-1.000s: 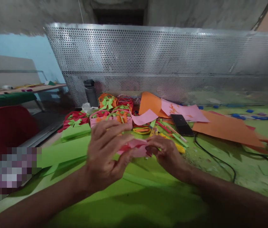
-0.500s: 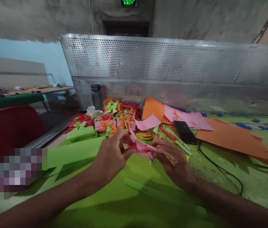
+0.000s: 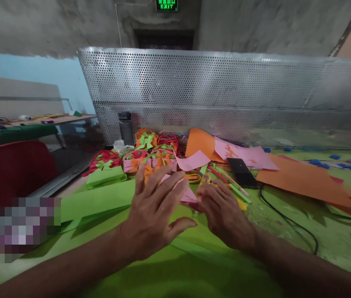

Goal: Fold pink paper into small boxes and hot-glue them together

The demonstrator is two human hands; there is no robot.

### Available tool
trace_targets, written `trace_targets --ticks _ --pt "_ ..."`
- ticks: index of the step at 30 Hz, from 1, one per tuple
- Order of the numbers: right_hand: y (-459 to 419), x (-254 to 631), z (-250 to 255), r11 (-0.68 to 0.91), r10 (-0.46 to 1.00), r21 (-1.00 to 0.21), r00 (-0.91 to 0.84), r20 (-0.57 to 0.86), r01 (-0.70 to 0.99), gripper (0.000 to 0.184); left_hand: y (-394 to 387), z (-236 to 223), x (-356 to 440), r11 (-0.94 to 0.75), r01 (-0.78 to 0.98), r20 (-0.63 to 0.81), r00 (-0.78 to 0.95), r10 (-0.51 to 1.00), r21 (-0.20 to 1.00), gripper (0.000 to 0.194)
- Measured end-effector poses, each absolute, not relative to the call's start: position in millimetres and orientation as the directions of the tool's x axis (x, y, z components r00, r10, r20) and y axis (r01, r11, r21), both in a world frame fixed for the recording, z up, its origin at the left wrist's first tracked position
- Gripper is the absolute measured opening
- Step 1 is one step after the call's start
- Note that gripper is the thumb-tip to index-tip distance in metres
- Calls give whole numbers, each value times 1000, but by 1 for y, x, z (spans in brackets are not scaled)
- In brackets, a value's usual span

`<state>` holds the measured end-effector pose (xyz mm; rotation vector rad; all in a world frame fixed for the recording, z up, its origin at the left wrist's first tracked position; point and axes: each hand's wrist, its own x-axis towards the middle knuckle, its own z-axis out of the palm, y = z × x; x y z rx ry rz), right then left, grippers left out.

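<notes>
Between my hands, above the green tabletop [image 3: 181, 244], is a small folded piece of pink paper [image 3: 188, 195]. My right hand [image 3: 225, 211] pinches its right end between thumb and fingers. Over its left side my left hand [image 3: 156, 209] is spread, fingers stretched out and thumb apart, and it covers part of the paper. Whether the left fingertips touch the paper I cannot tell. Just beyond stand several small paper baskets [image 3: 134, 162] with bows in orange, pink, red and green.
Green paper [image 3: 100, 200] lies at the left. A black phone [image 3: 242, 171] rests near a cable [image 3: 290, 223], with orange sheets [image 3: 302, 178] and pink sheets [image 3: 252, 154] around it. A grey bottle [image 3: 127, 130] stands before a perforated metal screen [image 3: 209, 87].
My left hand has gone from pinching the pink paper to spreading its fingers over it. My right hand keeps its hold on the right end.
</notes>
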<state>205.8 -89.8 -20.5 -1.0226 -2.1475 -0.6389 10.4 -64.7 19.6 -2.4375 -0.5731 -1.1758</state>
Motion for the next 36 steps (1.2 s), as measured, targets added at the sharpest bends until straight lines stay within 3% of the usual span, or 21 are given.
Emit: trace_targets --ticks 5,10,18,26,32,36 --pt "-101 199 -19 539 383 371 -612 692 756 25 -66 4 21 -842 523 685 663 302 -135 11" --pt "-108 196 -17 557 341 407 -646 683 724 27 -64 -2 24 -864 471 654 712 255 -176 13" --pt "-95 199 -25 546 589 128 -488 645 828 16 -59 -3 23 -879 452 649 716 256 -152 16" --pt "-95 200 -27 596 583 40 -466 666 802 25 -59 1 23 -895 445 570 726 385 38 19" --pt "-93 196 -27 584 638 -38 -430 639 811 15 -61 2 24 -872 485 485 748 453 67 23" --pt "-93 194 -27 595 672 -140 -394 627 792 15 -61 0 24 -879 478 497 763 414 -1 25"
